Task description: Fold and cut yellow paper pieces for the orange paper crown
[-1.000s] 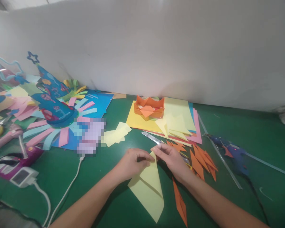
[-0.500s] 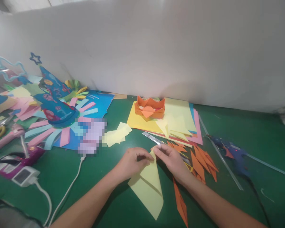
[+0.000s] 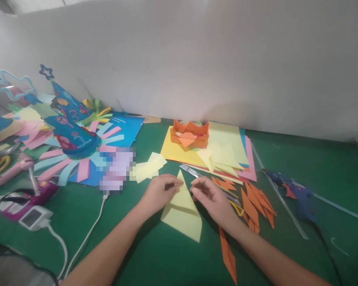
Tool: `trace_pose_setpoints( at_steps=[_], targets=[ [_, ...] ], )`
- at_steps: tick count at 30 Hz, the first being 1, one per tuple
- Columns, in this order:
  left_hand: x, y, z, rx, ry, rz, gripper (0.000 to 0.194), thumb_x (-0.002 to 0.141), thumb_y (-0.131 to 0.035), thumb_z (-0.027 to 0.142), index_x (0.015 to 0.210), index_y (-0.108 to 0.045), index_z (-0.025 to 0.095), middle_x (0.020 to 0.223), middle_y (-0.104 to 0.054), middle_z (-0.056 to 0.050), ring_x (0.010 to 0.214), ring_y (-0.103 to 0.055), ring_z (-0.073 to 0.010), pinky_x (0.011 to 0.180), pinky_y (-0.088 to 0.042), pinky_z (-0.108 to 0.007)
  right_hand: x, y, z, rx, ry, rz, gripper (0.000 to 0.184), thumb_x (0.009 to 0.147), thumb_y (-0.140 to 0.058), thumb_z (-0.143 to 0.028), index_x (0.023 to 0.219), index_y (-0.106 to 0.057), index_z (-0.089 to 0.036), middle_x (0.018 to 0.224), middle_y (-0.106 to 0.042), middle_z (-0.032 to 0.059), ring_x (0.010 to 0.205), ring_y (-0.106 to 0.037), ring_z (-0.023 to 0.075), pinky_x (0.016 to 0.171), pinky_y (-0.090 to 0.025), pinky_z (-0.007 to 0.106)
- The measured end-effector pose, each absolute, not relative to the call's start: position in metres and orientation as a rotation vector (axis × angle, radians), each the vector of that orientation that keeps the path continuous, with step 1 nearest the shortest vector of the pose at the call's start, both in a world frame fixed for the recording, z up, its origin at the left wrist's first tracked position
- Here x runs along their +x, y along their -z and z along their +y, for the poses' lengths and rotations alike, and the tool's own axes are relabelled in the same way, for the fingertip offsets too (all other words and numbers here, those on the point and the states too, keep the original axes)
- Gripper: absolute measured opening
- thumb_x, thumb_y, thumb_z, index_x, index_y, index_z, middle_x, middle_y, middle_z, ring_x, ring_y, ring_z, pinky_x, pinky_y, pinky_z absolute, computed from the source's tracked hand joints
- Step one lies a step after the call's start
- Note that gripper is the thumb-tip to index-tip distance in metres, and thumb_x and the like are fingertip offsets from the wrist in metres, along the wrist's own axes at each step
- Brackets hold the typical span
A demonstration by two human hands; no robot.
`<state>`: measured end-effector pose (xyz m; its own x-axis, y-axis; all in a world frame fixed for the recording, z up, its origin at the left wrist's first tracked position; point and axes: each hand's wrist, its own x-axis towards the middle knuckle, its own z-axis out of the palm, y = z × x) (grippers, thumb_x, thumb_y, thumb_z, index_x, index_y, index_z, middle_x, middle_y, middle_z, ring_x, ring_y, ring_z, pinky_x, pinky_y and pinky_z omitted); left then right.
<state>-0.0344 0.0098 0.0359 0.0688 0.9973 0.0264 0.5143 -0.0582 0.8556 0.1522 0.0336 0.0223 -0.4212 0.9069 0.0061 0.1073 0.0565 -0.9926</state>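
My left hand (image 3: 160, 194) pinches the left edge of a pale yellow sheet of paper (image 3: 183, 216) near its pointed top. The sheet is folded to a narrow point at the far end and widens toward me. Just off its right edge is my right hand (image 3: 210, 198), fingers loosely bent and apart, with nothing visible in them. A utility knife (image 3: 189, 171) lies beyond the right hand, partly hidden by it. Folded orange paper pieces (image 3: 252, 202) lie to the right, and one more orange piece (image 3: 227, 256) lies below my right wrist.
An orange paper crown (image 3: 189, 137) sits on stacked coloured paper (image 3: 226, 139) by the wall. At right are a blue glue gun (image 3: 296, 194) and clear glue stick (image 3: 282, 196). Left are blue cone hats (image 3: 73, 137), a pink glue gun (image 3: 13, 171), a white cable (image 3: 89, 230) and pale yellow scraps (image 3: 149, 169).
The yellow sheet has turned and shifted away from me, its point now farther out and to the left. My right hand has let go of its tip.
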Motion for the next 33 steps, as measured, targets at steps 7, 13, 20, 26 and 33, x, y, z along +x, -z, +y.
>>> trace_pose_setpoints(
  at_steps=[7, 13, 20, 26, 33],
  targets=[
    [-0.053, -0.018, 0.018, 1.664, -0.889, 1.553, 0.022, 0.075, -0.059, 0.012, 0.092, -0.07, 0.021, 0.097, -0.067, -0.003, 0.081, -0.063, -0.0159, 0.073, -0.052, -0.027, 0.154, -0.024, 0.027, -0.807, -0.783, -2.379, 0.029, 0.089, -0.049, -0.029, 0.116, -0.055, -0.022, 0.125, -0.057, 0.0097, 0.117, -0.049, 0.0239, 0.097, -0.041, 0.041],
    [-0.052, -0.009, 0.019, 1.591, -0.941, 1.543, 0.018, 0.072, -0.059, 0.011, 0.084, -0.07, 0.018, 0.104, -0.056, -0.006, 0.077, -0.063, -0.0131, 0.07, -0.055, -0.027, 0.151, -0.025, 0.028, -0.618, -0.545, -2.725, 0.034, 0.093, -0.042, -0.024, 0.124, -0.055, -0.02, 0.139, -0.047, 0.0057, 0.129, -0.039, 0.0218, 0.108, -0.031, 0.043],
    [-0.051, -0.01, 0.017, 1.73, -0.942, 1.57, 0.014, 0.077, -0.057, 0.016, 0.086, -0.068, 0.017, 0.115, -0.049, -0.006, 0.059, -0.057, -0.006, 0.064, -0.055, -0.027, 0.152, -0.02, 0.028, -0.581, -0.454, -2.742, 0.035, 0.093, -0.04, -0.021, 0.124, -0.056, -0.017, 0.138, -0.048, 0.0084, 0.126, -0.044, 0.0207, 0.107, -0.034, 0.042],
    [-0.052, -0.019, 0.016, 1.85, -0.841, 1.568, 0.019, 0.077, -0.054, 0.009, 0.085, -0.068, 0.017, 0.103, -0.056, -0.005, 0.068, -0.058, -0.0102, 0.066, -0.052, -0.026, 0.152, -0.017, 0.028, -0.572, -0.477, -2.727, 0.035, 0.092, -0.04, -0.019, 0.123, -0.056, -0.017, 0.137, -0.048, 0.0096, 0.126, -0.045, 0.0227, 0.105, -0.037, 0.045],
    [-0.05, -0.027, 0.016, 1.903, -0.767, 1.596, 0.02, 0.077, -0.054, 0.005, 0.083, -0.069, 0.017, 0.1, -0.058, -0.004, 0.07, -0.058, -0.0108, 0.068, -0.049, -0.024, 0.151, -0.021, 0.028, -0.582, -0.514, -2.714, 0.033, 0.091, -0.041, -0.017, 0.119, -0.058, -0.018, 0.136, -0.05, 0.0094, 0.124, -0.045, 0.0222, 0.106, -0.036, 0.044]
  ],
)
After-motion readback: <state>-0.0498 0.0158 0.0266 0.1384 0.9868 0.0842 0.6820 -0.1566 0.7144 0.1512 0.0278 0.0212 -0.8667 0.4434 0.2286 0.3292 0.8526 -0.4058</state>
